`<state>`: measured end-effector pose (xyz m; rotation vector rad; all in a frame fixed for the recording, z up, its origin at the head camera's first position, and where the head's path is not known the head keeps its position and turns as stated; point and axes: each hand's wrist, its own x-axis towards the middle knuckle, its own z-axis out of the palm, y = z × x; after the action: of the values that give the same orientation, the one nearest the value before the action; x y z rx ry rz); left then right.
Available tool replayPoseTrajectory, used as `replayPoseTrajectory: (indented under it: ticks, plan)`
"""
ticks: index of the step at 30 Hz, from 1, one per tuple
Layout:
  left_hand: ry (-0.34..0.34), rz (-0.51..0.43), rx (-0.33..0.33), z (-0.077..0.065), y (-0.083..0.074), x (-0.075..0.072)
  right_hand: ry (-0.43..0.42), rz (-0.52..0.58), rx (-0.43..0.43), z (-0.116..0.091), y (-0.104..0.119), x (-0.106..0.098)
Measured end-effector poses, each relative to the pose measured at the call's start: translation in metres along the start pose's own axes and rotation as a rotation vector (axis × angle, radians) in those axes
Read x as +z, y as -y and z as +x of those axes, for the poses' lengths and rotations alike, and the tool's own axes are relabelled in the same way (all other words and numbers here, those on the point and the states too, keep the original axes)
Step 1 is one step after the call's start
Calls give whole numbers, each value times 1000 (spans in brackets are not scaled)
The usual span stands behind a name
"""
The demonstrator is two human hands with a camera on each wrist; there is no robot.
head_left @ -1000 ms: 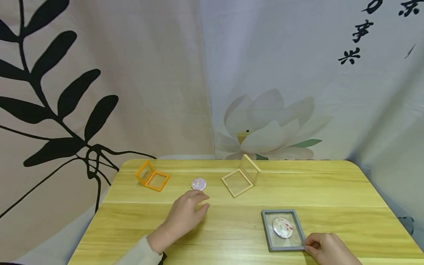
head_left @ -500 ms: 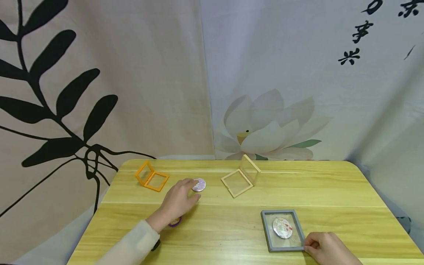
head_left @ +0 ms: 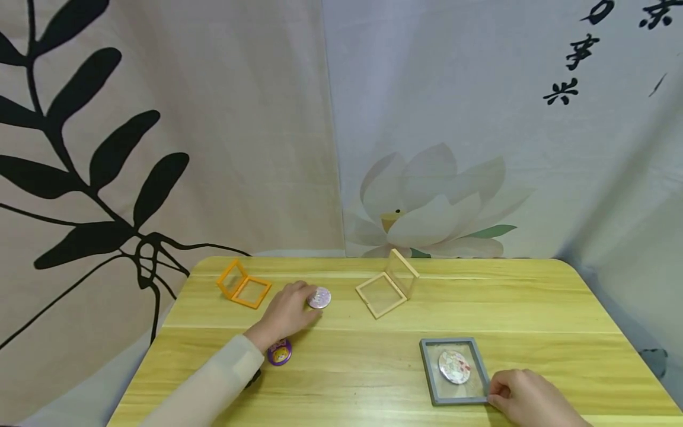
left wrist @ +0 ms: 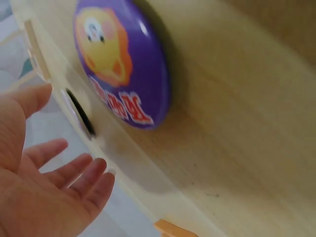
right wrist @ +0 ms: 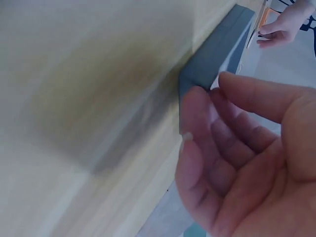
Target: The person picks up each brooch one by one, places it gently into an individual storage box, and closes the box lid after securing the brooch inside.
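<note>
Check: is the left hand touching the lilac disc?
Apart: the left wrist view shows a gap between the left hand and the lilac disc.

Your head camera looks forward and down from near side, well back: most of table [head_left: 368,362], left hand [head_left: 288,309], right hand [head_left: 528,394], curtain [head_left: 251,136] beyond. Your left wrist camera sits low, turned sideways, facing past left hand to far edge; purple badge [left wrist: 131,64] very close. Your right wrist camera sits low, close to right hand, facing across gray frame [right wrist: 212,55] to far left. Shared for you: purple badge, head and left wrist; gray frame, head and right wrist; left hand, all three.
</note>
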<state>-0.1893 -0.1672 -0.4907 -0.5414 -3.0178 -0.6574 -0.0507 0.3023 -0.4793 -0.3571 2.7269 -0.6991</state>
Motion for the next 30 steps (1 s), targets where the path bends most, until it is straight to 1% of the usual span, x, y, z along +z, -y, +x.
replayPoseTrajectory:
  ticks: [4,7,10,14,18,25,30]
  plan:
    - [42,32,-4,8,1,3,5,-56,31,3,7,-4]
    - [68,26,-15,12,1,4,-6,-57,67,9,16,-8]
    - [87,10,-19,15,0,6,-24,-42,79,15,24,-13]
    - [103,1,-31,17,0,7,-56,-30,53,22,32,-18]
    - [112,20,-33,18,0,7,-109,-15,38,32,42,-23]
    - [127,26,-37,19,2,5,-197,90,-13,65,64,-25]
    - [132,26,-30,20,1,3,-199,190,-40,90,75,-23]
